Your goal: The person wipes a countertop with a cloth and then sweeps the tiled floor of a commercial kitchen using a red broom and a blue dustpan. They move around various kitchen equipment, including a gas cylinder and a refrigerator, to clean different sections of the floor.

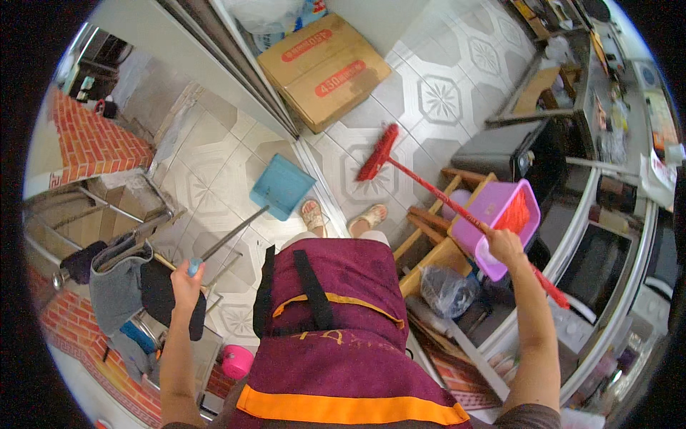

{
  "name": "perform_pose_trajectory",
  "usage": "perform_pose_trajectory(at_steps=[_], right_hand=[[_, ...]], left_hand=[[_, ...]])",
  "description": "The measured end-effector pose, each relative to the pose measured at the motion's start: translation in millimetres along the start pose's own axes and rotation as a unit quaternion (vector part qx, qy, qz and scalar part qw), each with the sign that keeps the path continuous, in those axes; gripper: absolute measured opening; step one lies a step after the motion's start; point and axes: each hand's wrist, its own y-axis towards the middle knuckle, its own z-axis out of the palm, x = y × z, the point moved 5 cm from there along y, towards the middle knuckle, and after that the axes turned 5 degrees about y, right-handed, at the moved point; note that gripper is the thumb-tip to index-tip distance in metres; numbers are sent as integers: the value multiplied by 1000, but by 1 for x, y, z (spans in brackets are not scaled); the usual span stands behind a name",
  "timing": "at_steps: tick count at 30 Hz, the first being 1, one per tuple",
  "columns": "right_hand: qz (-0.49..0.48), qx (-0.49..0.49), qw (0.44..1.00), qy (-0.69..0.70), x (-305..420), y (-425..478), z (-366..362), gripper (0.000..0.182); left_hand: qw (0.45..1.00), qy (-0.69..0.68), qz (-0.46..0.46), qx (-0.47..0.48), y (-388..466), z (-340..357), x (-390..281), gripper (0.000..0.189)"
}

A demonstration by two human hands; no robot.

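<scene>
My left hand (186, 283) is closed around the handle end of a long-handled blue dustpan (283, 185). The pan lies on the tiled floor, left of a metal door track (321, 185) and just ahead of my left foot. In my right hand (504, 248) is the red stick of a broom (380, 153). Its bristle head is over the patterned tiles on the other side of the track; whether it touches the floor I cannot tell. The stick slants across a purple plastic bin (496, 225) holding something red.
A cardboard box (324, 72) stands beside the sliding door. To the right are a wooden stool or rack (429, 236), a black bin (498, 147) and a counter with appliances. Left are a chair with grey cloth (115, 289) and a pink container (237, 361).
</scene>
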Motion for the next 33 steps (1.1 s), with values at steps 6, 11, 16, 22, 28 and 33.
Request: perform_pose_trajectory(at_steps=[6, 11, 16, 22, 28, 33], right_hand=[[-49, -12, 998, -40, 4, -48, -18, 36], [-102, 53, 984, -134, 9, -21, 23, 32], [-63, 88, 979, -172, 12, 24, 56, 27], [-44, 47, 968, -242, -26, 85, 13, 37], [-12, 24, 958, -285, -86, 119, -34, 46], [-5, -11, 962, -273, -135, 150, -59, 41]], left_hand=[[998, 51, 8, 25, 34, -5, 16, 25], [997, 69, 32, 20, 49, -4, 16, 24], [998, 51, 34, 16, 47, -12, 11, 21], [999, 43, 23, 12, 37, -15, -17, 20], [1000, -7, 8, 24, 17, -3, -38, 20], [1000, 27, -7, 9, 0, 7, -75, 20]])
